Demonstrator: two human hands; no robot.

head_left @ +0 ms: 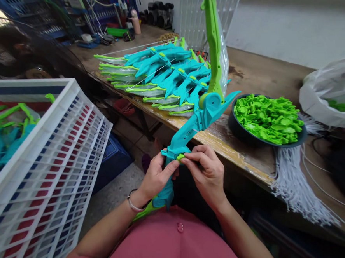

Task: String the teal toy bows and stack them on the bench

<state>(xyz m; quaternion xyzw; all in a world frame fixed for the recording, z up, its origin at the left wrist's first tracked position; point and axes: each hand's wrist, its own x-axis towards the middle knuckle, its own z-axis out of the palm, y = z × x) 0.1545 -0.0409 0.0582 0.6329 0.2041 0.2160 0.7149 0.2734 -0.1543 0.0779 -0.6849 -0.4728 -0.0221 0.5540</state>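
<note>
A turquoise toy bow [187, 132] with bright green limbs slants up from my lap, its upper green limb [213, 44] standing upright over the table. My left hand [157, 174] is wrapped round the bow's middle, thumb on its face. Against the same middle part, my right hand [207, 171] pinches a small green piece [180, 157] between thumb and fingers. The lower end of the bow rests near my red shirt, partly behind my left hand and wrist.
Finished-looking bows [169, 72] lie in a row on the wooden table [256, 162]. A dark bowl [233, 129] holds green pieces. White strings [299, 187] hang over the table edge beside a white bag [313, 93]. A white crate [80, 111] with bow parts stands left.
</note>
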